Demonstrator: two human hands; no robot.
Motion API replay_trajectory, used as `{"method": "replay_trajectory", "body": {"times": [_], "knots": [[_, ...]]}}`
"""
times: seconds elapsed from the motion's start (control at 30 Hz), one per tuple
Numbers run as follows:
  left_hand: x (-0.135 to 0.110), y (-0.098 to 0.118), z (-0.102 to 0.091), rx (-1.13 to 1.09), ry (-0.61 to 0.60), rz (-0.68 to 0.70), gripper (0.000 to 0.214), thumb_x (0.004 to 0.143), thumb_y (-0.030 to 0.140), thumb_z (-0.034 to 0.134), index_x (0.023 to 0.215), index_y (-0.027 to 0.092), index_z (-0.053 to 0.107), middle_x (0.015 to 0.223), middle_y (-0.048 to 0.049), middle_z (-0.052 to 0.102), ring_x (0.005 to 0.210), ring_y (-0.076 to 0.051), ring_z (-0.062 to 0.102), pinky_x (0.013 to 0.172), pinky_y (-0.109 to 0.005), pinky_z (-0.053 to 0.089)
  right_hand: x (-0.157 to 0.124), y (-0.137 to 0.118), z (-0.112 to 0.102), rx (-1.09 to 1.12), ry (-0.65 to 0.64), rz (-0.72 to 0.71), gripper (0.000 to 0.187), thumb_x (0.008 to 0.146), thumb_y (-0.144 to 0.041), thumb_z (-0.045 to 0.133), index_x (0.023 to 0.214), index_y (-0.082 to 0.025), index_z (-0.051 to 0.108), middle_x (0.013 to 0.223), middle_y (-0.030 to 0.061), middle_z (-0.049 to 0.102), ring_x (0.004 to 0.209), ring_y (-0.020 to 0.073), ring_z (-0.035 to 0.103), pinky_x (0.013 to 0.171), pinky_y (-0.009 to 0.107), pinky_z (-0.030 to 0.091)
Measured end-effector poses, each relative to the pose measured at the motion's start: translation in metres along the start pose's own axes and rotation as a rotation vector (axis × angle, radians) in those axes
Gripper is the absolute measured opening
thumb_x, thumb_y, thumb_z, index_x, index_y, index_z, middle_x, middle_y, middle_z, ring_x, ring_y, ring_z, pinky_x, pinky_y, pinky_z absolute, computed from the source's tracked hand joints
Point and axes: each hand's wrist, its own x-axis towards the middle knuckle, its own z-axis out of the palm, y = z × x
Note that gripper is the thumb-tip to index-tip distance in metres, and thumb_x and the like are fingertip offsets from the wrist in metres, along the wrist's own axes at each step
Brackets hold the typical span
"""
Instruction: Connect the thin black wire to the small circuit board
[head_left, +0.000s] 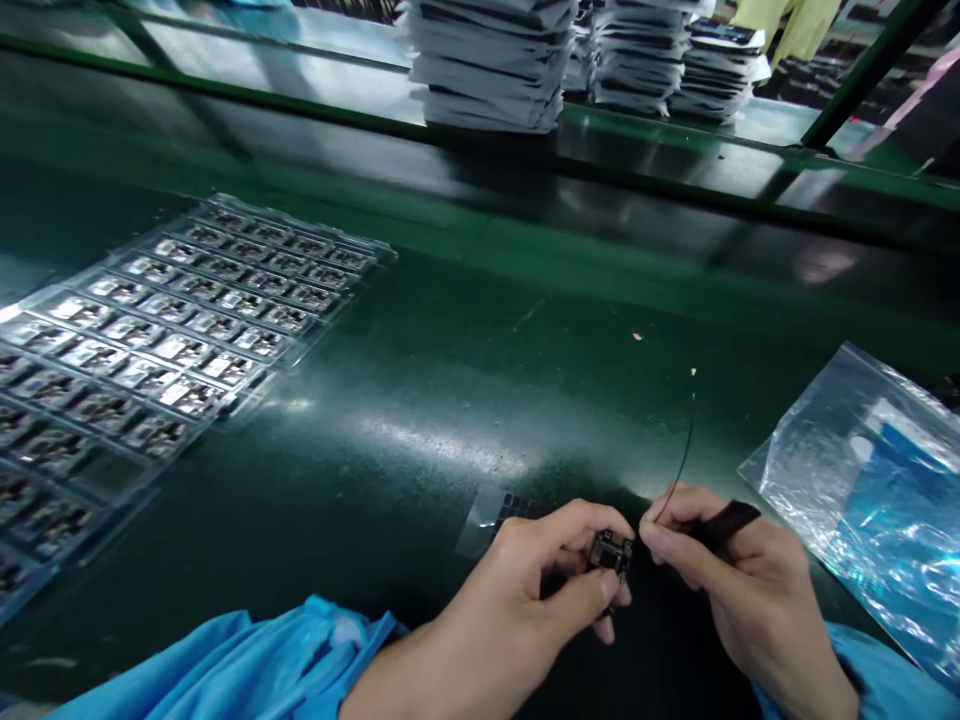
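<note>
My left hand (540, 590) pinches a small dark circuit board module (611, 553) between thumb and fingers, just above the bench. Close on its right, my right hand (727, 570) is closed on a thin black cable (686, 450), which rises from the fingertips and has a tiny pale, gold-like end. A dark flat-ended piece (731, 522) also sticks out of the right hand; whether it belongs to the cable cannot be seen. The fingertips of both hands are nearly together. Partly behind the left hand lies a clear sheet (476, 525) with dark squares.
Clear compartment trays (300, 350) filled with several small metallic modules cover the left of the green bench (450, 350). A clear plastic bag (862, 480) with blue contents lies at right. Stacks of grey-white sheets (491, 70) stand on the raised shelf behind.
</note>
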Motion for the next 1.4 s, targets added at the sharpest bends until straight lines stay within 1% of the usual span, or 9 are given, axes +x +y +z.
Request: {"method": "replay_trajectory", "body": {"times": [0.17,0.33,0.43,0.57,0.7,0.97,1.07,1.23,1.4], "knots": [[0.0003,0.0027,0.0019,0.042,0.015,0.011,0.02,0.078,0.021,0.053,0.094,0.012,0.06,0.071,-0.0015,0.057,0.061,-0.011,0.054,0.058,-0.024,0.046,-0.0005,-0.0003,0.0033,-0.016,0.047,0.018,0.017,0.078,-0.02,0.062,0.062,-0.02,0.061,0.064,-0.0023,0.057,0.055,0.0101,0.046,0.049,0.023,0.031],[0.0007,0.0001,0.0017,0.108,0.042,0.019,0.012,0.077,0.018,0.054,0.087,0.013,0.06,0.065,0.001,0.056,0.059,-0.01,0.053,0.059,-0.023,0.044,-0.0021,-0.0004,0.0052,-0.019,0.047,0.032,0.018,0.078,-0.021,0.062,0.06,-0.02,0.061,0.063,-0.002,0.056,0.056,0.0108,0.045,0.054,0.024,0.034],[0.0009,-0.0027,0.0011,0.133,0.052,0.043,0.014,0.077,0.016,0.052,0.09,0.015,0.06,0.065,0.0017,0.057,0.06,-0.01,0.053,0.06,-0.023,0.042,-0.0028,0.0,0.0054,-0.029,0.043,0.02,0.016,0.08,-0.019,0.061,0.064,-0.021,0.062,0.064,-0.0037,0.056,0.057,0.0099,0.046,0.055,0.022,0.036],[0.0013,-0.0045,0.0008,0.116,0.049,0.079,0.02,0.076,0.013,0.049,0.092,0.015,0.059,0.065,0.0023,0.056,0.06,-0.009,0.052,0.06,-0.022,0.042,-0.0027,0.002,0.0019,-0.086,-0.01,-0.03,0.015,0.082,-0.019,0.06,0.067,-0.021,0.062,0.065,-0.0035,0.057,0.057,0.0096,0.046,0.053,0.02,0.036],[0.0015,-0.0054,0.0005,0.096,0.056,0.095,0.018,0.075,0.013,0.048,0.089,0.016,0.058,0.064,0.0031,0.053,0.057,-0.008,0.049,0.056,-0.02,0.039,-0.0022,0.0032,-0.0007,-0.127,-0.045,-0.068,0.016,0.083,-0.018,0.059,0.068,-0.02,0.061,0.065,-0.0024,0.057,0.058,0.0102,0.048,0.051,0.019,0.036],[-0.0004,-0.0003,0.001,0.027,0.043,0.013,0.011,0.074,0.017,0.053,0.085,0.014,0.054,0.062,0.0019,0.054,0.057,-0.01,0.05,0.056,-0.022,0.039,-0.003,-0.0007,0.0049,-0.098,0.0,-0.015,0.019,0.082,-0.019,0.059,0.063,-0.02,0.058,0.064,-0.0005,0.056,0.057,0.0124,0.046,0.054,0.024,0.037],[-0.0004,-0.0013,0.0009,0.034,0.049,0.018,0.013,0.074,0.017,0.053,0.087,0.014,0.055,0.061,0.002,0.054,0.055,-0.009,0.05,0.056,-0.022,0.039,-0.0026,-0.0005,0.0046,-0.093,-0.003,-0.029,0.018,0.081,-0.018,0.058,0.064,-0.02,0.058,0.064,-0.002,0.056,0.057,0.0117,0.047,0.056,0.023,0.038],[0.001,-0.0044,0.0008,-0.01,0.026,0.018,0.014,0.074,0.012,0.049,0.087,0.014,0.054,0.063,0.0026,0.055,0.054,-0.007,0.05,0.054,-0.02,0.04,-0.0013,0.0022,0.0017,-0.125,-0.048,-0.069,0.017,0.083,-0.017,0.058,0.066,-0.02,0.06,0.065,-0.0019,0.058,0.057,0.011,0.049,0.051,0.02,0.038],[-0.0006,-0.0028,0.0014,-0.023,0.018,0.003,0.013,0.072,0.01,0.047,0.084,0.013,0.053,0.062,0.0029,0.054,0.053,-0.007,0.049,0.053,-0.019,0.039,-0.0012,0.0032,0.0,-0.151,-0.065,-0.089,0.016,0.084,-0.018,0.058,0.068,-0.021,0.06,0.066,-0.0019,0.059,0.06,0.0114,0.051,0.055,0.02,0.04]]}}
